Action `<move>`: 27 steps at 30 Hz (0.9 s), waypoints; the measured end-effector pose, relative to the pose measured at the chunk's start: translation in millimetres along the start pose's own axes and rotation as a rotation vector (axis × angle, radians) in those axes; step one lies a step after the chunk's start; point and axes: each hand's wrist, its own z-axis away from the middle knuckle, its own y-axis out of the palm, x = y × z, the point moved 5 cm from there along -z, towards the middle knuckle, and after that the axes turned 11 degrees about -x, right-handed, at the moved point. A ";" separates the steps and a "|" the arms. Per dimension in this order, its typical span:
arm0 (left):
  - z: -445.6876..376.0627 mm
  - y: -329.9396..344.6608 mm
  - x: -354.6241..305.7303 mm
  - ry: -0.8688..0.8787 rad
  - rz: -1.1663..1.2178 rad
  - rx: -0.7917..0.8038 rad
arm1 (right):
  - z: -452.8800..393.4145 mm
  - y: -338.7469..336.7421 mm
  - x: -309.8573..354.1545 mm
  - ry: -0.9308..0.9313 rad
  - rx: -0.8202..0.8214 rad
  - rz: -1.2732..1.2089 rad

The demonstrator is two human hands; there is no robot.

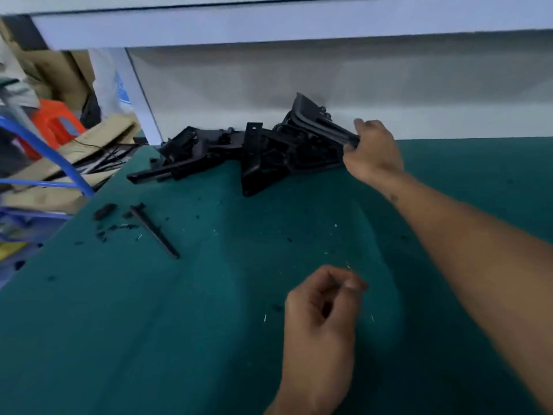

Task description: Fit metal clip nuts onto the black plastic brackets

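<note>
A pile of black plastic brackets [263, 151] lies at the far edge of the green mat [209, 295], against the white back panel. My right hand [371, 151] reaches out to the pile's right end and grips the topmost bracket [317, 118], which stands tilted up. My left hand [323, 307] hovers low over the mat near me, fingers curled, with thumb and forefinger pinched together; whether a small metal clip nut sits between them is too blurred to tell.
A thin black plastic strip [155, 232] and small black scraps [104, 212] lie on the mat's left side. Tiny metal bits are scattered mid-mat. Past the left edge are blue tubing [45, 151], cardboard and an orange stool [57, 121].
</note>
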 end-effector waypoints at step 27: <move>-10.1 0.5 4.9 -0.047 0.121 0.004 | 100.8 -76.2 13.1 -0.110 0.022 -0.408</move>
